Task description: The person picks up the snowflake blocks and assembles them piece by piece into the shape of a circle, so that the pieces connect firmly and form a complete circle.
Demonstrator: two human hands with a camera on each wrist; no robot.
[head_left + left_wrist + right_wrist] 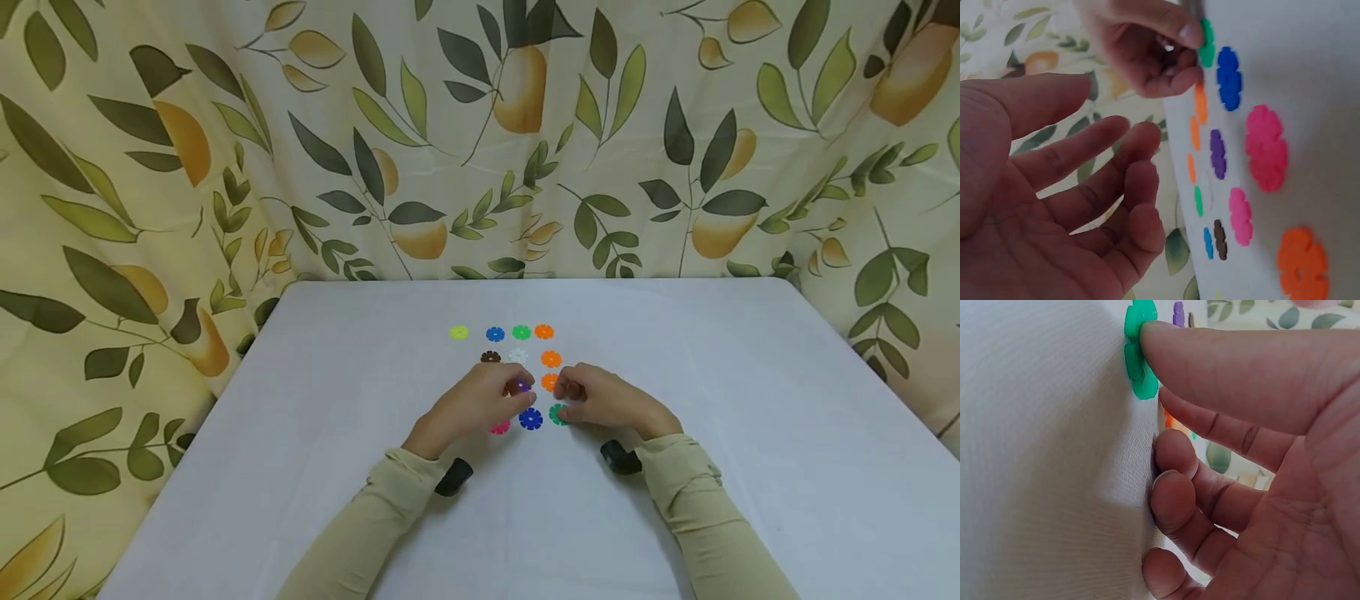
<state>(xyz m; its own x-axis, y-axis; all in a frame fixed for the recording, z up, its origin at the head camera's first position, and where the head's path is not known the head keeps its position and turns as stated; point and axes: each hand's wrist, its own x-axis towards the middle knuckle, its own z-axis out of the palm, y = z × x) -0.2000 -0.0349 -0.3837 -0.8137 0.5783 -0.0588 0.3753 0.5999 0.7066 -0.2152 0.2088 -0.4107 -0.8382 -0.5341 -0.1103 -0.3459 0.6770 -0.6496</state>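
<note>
Head view shows a person seated at a white bench point(750, 400) with a leaf-and-pear patterned curtain point(225, 150) behind it; no writing, brand or label can be read anywhere. Small flower-shaped plastic discs lie in loose rows near the middle of the bench: a yellow disc point(458, 332), a light blue disc point(495, 334), a bright green disc point(521, 332) and an orange disc point(543, 332) along the far row, with a brown disc point(490, 357) just nearer. Both hands sit close together over the nearer discs. The right hand point(607, 402) presses the tip of its thumb point(1166, 344) on the edge of a teal disc point(558, 414), which lies flat on the bench just right of a dark blue disc point(530, 418); its other fingers are loosely curled, tips resting on the cloth, closed round nothing. The left hand point(472, 404) hovers beside a purple disc point(522, 385), with a pink disc point(500, 427) partly under it. Left wrist view shows what the head view hides: that hand's palm is open and bare, fingers slightly bent and spread, holding nothing. Right wrist view alone shows the thumb's contact with the teal disc up close, and the fine weave of the white cloth. Beige sleeves point(697, 508) cover both forearms.
</note>
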